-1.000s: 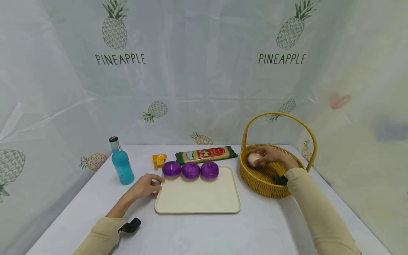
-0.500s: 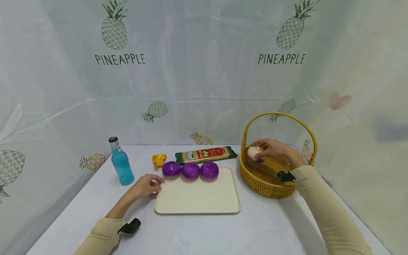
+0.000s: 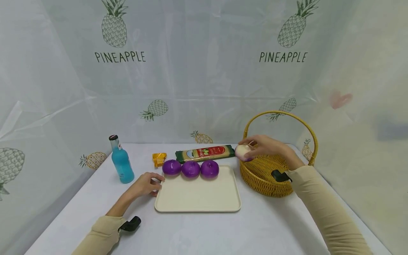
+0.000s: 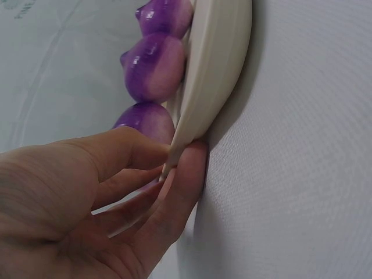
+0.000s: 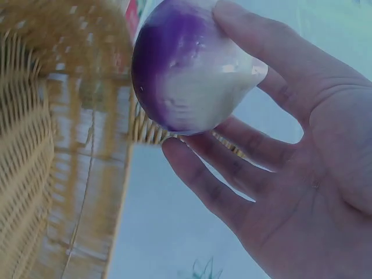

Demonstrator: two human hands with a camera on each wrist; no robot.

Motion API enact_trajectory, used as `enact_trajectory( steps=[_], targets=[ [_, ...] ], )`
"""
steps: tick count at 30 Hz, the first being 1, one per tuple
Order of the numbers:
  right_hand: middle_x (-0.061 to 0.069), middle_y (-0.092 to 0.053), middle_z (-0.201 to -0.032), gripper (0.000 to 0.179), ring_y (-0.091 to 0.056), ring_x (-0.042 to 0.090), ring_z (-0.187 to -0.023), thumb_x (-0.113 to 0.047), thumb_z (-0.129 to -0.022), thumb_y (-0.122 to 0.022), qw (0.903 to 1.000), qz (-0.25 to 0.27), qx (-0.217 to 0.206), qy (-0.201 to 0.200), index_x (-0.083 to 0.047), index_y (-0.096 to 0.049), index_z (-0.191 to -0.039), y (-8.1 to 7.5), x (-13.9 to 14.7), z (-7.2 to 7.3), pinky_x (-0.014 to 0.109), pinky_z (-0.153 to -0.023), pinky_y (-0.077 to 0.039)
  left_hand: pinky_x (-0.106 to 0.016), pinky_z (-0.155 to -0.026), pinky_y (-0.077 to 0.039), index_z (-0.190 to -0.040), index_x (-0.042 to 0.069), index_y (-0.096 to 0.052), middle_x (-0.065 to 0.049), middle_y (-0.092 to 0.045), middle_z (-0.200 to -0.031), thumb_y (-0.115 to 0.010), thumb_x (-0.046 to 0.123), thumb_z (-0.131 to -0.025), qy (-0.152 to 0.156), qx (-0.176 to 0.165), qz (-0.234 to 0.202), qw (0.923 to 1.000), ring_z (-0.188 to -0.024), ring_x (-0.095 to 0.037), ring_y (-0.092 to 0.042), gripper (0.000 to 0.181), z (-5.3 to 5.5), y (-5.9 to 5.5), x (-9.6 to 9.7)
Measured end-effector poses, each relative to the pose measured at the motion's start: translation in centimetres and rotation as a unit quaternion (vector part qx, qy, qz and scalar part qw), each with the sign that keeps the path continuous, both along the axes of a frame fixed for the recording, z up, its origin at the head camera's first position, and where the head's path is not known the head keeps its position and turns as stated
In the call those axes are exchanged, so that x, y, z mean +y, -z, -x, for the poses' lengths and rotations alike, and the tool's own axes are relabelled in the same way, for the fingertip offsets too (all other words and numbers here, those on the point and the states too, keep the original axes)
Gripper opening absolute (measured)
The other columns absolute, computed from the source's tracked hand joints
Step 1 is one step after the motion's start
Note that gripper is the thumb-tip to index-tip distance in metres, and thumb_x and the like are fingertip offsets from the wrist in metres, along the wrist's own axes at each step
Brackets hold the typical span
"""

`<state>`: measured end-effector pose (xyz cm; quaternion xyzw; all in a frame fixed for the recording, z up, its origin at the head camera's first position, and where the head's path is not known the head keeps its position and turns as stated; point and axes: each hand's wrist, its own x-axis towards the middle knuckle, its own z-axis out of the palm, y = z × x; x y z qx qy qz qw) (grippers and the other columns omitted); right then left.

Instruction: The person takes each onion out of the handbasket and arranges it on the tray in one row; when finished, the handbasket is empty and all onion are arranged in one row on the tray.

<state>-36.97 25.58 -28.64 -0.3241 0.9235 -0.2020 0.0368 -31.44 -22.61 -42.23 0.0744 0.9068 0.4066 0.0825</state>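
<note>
My right hand (image 3: 267, 146) holds a purple-and-white turnip (image 3: 241, 153) over the left rim of the wicker basket (image 3: 271, 189). In the right wrist view the turnip (image 5: 186, 75) sits between thumb and fingers, its pale pointed tip toward the palm. On the left, my left hand (image 3: 146, 185) pinches the edge of a cream tray (image 3: 197, 196). Its thumb lies on the rim and its fingers reach under it, as the left wrist view shows. Three purple turnips (image 3: 190, 170) stand side by side along the tray's far edge.
Behind the tray lies a green-and-gold packet (image 3: 205, 153) with a red label. A small orange wrapped packet (image 3: 159, 159) is left of it. The bottle of blue liquid (image 3: 122, 164) stands upright at the left. The basket's tall handle (image 3: 280, 113) arches over it.
My right hand has lifted the turnip from inside the basket and carried it left, to the basket's rim. My left hand and the tray have stayed in place.
</note>
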Motion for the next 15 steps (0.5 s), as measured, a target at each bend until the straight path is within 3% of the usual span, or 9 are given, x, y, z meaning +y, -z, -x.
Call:
enact_trajectory(
  steps=[5,10,15],
  targets=[
    [0.007,-0.063,-0.132,0.057,-0.061,0.03,-0.117,-0.033,-0.084,-0.077,0.9998,-0.001,-0.009,-0.017,-0.016,-0.059,-0.135,0.3,-2.4,0.2,0.049,-0.098,-0.052,-0.03,-0.061,-0.061,-0.117,0.001,-0.067,-0.01,-0.067,-0.092,-0.068,0.003,-0.085,-0.003,0.004,0.004,1.0,-0.067,-0.016,-0.062,0.031,0.0,-0.1,0.0],
    [0.007,-0.063,-0.13,0.058,-0.06,0.03,-0.116,-0.036,-0.083,-0.077,0.9992,-0.017,-0.019,-0.03,-0.016,-0.06,-0.134,1.7,-4.5,1.0,0.049,-0.098,-0.052,-0.031,-0.061,-0.061,-0.116,0.0,-0.067,-0.01,-0.067,-0.092,-0.068,0.002,-0.085,-0.001,0.005,0.0,1.0,-0.067,-0.016,-0.062,0.032,-0.1,-0.1,0.1],
    [0.005,-0.065,-0.124,0.055,-0.058,0.022,-0.107,-0.035,-0.083,-0.077,0.9978,-0.038,-0.021,-0.05,-0.013,-0.061,-0.131,3.3,-5.9,1.9,0.04,-0.093,-0.051,-0.031,-0.06,-0.061,-0.116,0.0,-0.067,-0.01,-0.067,-0.092,-0.067,0.001,-0.085,-0.002,0.006,-0.003,1.0,-0.068,-0.016,-0.062,0.032,-0.1,0.0,0.1]
  ],
)
